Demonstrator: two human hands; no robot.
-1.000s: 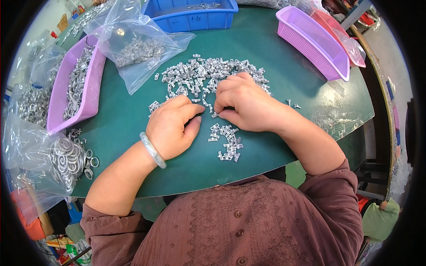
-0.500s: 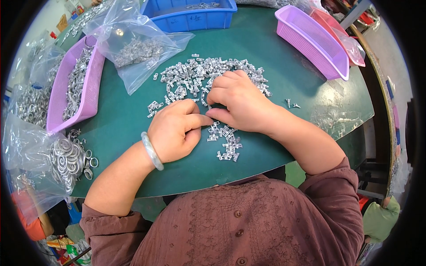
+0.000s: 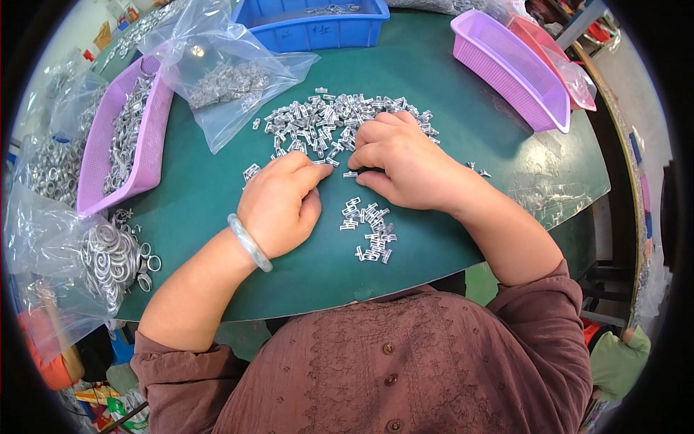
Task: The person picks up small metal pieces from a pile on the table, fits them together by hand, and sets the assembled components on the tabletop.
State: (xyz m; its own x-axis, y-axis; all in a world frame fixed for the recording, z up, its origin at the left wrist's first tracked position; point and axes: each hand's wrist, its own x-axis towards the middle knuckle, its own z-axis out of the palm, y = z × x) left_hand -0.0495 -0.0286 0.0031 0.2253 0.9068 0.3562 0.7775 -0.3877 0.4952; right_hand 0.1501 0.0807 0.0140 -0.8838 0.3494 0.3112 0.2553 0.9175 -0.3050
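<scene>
A heap of small silvery metal pieces (image 3: 314, 119), each like a tiny slotted bar or clip, is spread on the green table. At its near edge my left hand (image 3: 282, 199), wearing a pale bangle (image 3: 249, 244), reaches with its index fingertip beside loose pieces; its thumb is apart and it holds nothing visible. My right hand (image 3: 405, 159) lies over the heap's right side, fingers curled. A single metal piece (image 3: 350, 174) shows at its thumb and index tips. Closer to me is a smaller cluster of the same pieces (image 3: 374, 233).
A purple basket (image 3: 90, 192) of metal parts and a pile of oval rings (image 3: 116, 264) are on the left. Behind the heap are a clear bag (image 3: 224, 126) of parts and a blue bin (image 3: 318, 35). Another purple basket (image 3: 499, 76) stands at the far right.
My hands have drawn apart and moved slightly away from the near cluster, toward the heap. A single piece now shows at my right fingertips.
</scene>
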